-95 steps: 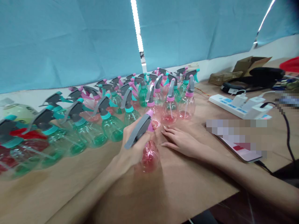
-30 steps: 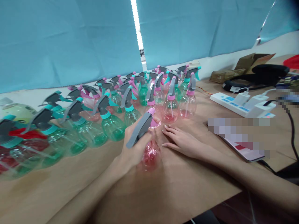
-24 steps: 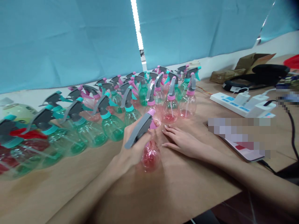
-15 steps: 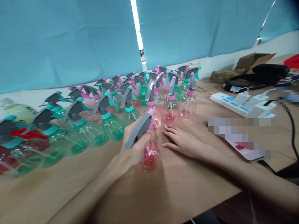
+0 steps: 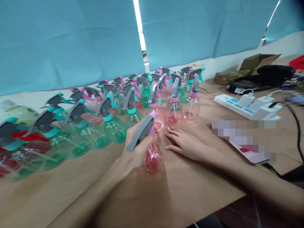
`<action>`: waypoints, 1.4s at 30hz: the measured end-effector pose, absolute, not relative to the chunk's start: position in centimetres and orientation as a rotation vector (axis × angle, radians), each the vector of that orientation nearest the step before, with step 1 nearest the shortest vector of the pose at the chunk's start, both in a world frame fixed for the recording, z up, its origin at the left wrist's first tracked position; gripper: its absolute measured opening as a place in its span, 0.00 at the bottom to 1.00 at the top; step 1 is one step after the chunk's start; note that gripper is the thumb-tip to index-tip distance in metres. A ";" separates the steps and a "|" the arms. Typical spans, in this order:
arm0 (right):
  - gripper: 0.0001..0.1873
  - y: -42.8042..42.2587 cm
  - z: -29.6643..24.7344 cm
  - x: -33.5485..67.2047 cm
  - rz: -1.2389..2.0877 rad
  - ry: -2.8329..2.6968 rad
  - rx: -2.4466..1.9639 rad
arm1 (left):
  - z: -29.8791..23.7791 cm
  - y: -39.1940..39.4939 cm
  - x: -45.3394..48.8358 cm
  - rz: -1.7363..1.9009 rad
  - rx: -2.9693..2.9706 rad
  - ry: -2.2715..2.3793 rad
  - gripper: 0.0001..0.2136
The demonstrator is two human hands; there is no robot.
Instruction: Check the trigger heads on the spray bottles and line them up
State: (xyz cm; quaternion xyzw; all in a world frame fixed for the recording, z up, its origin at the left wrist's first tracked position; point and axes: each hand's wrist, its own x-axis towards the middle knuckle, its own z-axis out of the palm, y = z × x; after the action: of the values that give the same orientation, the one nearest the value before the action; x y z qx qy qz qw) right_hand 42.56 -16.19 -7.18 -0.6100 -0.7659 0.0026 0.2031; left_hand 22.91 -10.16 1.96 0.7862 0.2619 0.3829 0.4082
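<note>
My left hand (image 5: pixel 136 151) is wrapped round the neck of a pink spray bottle (image 5: pixel 153 160), just below its grey head with a pink nozzle. The bottle stands near the middle of the table, its clear pink body showing beneath my fingers. My right hand (image 5: pixel 181 141) lies flat on the brown tabletop to the right of that bottle, fingers stretched out and holding nothing. Directly behind are more pink spray bottles (image 5: pixel 173 114), and green spray bottles (image 5: pixel 115 129) line up to the left.
A white power strip (image 5: pixel 235 106) with plugs lies at the right, beside a partly blurred phone-like device (image 5: pixel 254 153). Farther back are a black headset-like strap (image 5: pixel 258 80) and an open cardboard box (image 5: pixel 257 63). A blue curtain (image 5: pixel 83 44) hangs behind the table (image 5: pixel 190 196).
</note>
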 end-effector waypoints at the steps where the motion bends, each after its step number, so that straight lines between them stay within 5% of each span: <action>1: 0.31 -16.2 -7.2 42.6 0.004 -2.139 -1.699 | 1.9 -10.1 22.9 0.953 1.974 0.652 0.02; 42: 0.33 -16.0 -7.4 42.8 -0.040 -2.188 -1.702 | 1.8 -9.9 23.0 0.967 2.032 0.595 0.04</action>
State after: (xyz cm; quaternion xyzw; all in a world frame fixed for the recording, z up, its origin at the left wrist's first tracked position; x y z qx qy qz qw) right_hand 42.79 -16.00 -7.36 -0.6036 -0.7757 -0.0143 0.1835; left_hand 22.98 -9.94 1.84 0.8016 0.2347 0.3814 0.3960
